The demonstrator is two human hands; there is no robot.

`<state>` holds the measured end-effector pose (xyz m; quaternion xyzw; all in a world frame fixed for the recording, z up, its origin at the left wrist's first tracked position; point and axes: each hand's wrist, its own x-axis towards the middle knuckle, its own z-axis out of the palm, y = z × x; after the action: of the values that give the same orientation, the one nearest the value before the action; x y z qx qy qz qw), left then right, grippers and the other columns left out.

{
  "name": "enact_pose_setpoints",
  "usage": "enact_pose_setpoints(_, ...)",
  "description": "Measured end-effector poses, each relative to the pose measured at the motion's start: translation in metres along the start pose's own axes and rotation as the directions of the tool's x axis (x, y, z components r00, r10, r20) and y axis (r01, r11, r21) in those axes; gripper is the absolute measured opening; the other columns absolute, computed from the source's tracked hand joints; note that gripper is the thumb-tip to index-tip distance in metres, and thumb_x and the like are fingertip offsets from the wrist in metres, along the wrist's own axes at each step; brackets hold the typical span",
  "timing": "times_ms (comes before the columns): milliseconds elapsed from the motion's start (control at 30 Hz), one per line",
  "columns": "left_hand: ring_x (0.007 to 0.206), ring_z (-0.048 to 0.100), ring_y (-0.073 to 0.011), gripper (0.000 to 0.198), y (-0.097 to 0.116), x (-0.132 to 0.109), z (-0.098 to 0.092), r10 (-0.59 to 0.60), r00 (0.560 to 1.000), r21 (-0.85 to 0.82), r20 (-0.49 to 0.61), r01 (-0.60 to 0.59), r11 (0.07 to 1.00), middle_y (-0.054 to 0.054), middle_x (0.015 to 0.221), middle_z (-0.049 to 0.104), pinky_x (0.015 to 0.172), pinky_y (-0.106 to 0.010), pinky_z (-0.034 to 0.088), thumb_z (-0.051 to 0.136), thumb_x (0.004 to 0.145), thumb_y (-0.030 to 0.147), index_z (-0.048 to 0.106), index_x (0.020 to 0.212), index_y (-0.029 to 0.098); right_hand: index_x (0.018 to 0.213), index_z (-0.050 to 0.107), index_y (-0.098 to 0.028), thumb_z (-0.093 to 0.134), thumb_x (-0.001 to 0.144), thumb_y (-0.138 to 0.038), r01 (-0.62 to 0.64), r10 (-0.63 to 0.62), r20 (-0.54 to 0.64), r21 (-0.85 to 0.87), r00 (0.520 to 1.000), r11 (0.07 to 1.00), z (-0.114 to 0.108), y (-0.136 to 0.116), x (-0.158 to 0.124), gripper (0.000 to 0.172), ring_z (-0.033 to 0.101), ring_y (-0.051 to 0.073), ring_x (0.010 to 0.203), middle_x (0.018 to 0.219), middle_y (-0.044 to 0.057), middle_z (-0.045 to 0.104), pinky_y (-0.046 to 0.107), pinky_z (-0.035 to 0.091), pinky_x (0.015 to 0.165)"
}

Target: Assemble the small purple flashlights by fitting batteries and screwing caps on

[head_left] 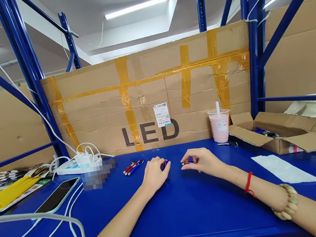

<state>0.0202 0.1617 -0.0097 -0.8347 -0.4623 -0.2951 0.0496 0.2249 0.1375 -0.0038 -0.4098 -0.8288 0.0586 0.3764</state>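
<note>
Near the middle of the blue table my left hand [156, 174] is closed, its fingers curled around a small dark blue pen-like piece [164, 165]. Opposite it, a short gap away, my right hand [204, 162] pinches another small piece with a silver end and some blue [187, 163] between thumb and index finger. Both pieces are mostly hidden by the fingers. Just left of my left hand lies a small group of short, shiny red and blue pen-like sticks [134, 167].
To the right stand a pink drink cup [220, 126] and an open cardboard box [278, 132], with white paper [286, 170] in front. On the left lie a phone [57, 196], a power strip [63, 169], white cables and yellow tubes [15, 191]. A large cardboard panel [100, 116] closes the back.
</note>
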Motion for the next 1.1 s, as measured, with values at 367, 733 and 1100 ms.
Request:
enact_pose_setpoints(367,0.077,0.056,-0.019,0.034,0.007,-0.002,-0.005,0.039,0.999,-0.033,0.015,-0.038,0.999,-0.003,0.075,0.061,0.072,-0.031,0.039,0.045,0.089,0.035,0.057,0.063,0.018,0.09,0.065,-0.019,0.054,0.083,-0.05,0.042,-0.042,-0.122,-0.005,0.992,0.999,-0.003,0.0,0.0,0.033,0.049,0.006,0.044,0.086,0.003,0.064,0.023,0.043,0.052)
enact_pose_setpoints(733,0.076,0.055,-0.0198,0.031,0.009,-0.002,-0.007,0.061,0.998,-0.042,0.034,-0.06,0.997,-0.004,0.077,0.062,0.072,-0.034,0.04,0.047,0.087,0.031,0.06,0.063,0.017,0.092,0.065,-0.019,0.053,0.084,-0.048,0.069,-0.074,-0.18,-0.031,0.981,0.997,-0.004,0.0,0.0,0.032,0.048,0.007,0.044,0.086,0.003,0.064,0.023,0.043,0.052)
enact_pose_setpoints(1100,0.077,0.056,-0.0196,0.03,0.012,-0.003,-0.006,0.093,0.995,-0.077,0.038,-0.09,0.993,-0.004,0.079,0.063,0.073,-0.034,0.04,0.046,0.087,0.031,0.062,0.066,0.017,0.09,0.066,-0.02,0.054,0.085,-0.044,0.122,-0.132,-0.274,-0.055,0.953,0.991,-0.004,-0.002,0.0,0.027,0.046,0.008,0.047,0.084,0.003,0.062,0.023,0.041,0.05)
